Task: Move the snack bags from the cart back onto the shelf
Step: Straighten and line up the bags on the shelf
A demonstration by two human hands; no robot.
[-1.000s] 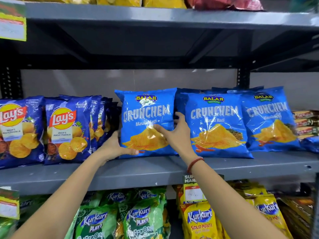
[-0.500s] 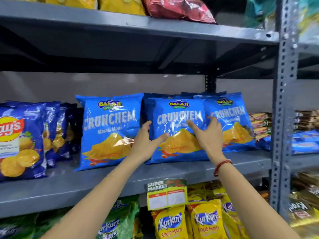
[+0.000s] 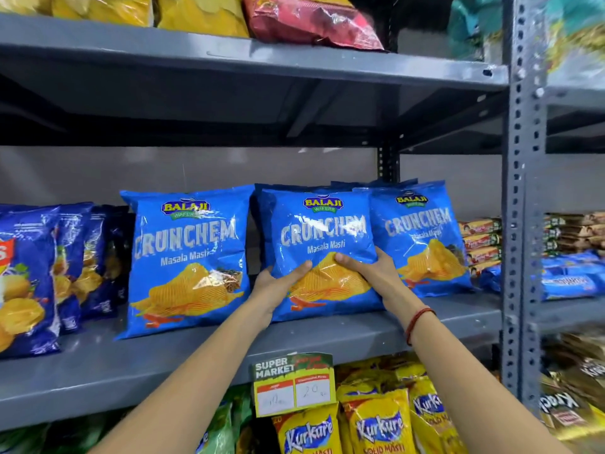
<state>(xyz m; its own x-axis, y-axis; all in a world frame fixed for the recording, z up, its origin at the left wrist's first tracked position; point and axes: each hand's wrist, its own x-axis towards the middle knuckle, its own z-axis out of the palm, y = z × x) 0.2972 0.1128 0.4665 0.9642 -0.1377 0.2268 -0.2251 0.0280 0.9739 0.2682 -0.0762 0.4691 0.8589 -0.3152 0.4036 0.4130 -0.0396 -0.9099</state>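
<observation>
Three blue Crunchem snack bags stand upright on the grey middle shelf (image 3: 196, 358). My left hand (image 3: 273, 285) grips the lower left side of the middle Crunchem bag (image 3: 322, 237), thumb on its front. My right hand (image 3: 370, 273) grips the same bag's lower right side, a red thread on that wrist. The left Crunchem bag (image 3: 186, 253) stands apart to the left. The right Crunchem bag (image 3: 422, 234) is partly overlapped by the middle one. The cart is out of view.
Dark blue Lay's bags (image 3: 29, 276) fill the shelf's left end. Yellow and red bags lie on the upper shelf (image 3: 294, 60). Yellow Kurkure bags (image 3: 376, 421) and a price tag (image 3: 293, 383) sit below. A perforated grey upright (image 3: 523, 191) stands right, biscuit packs (image 3: 481, 237) beside it.
Both hands have closed on the lower sides of the middle Crunchem bag, where before they lay open against it. One second ago they were at the left bag. The view has shifted right.
</observation>
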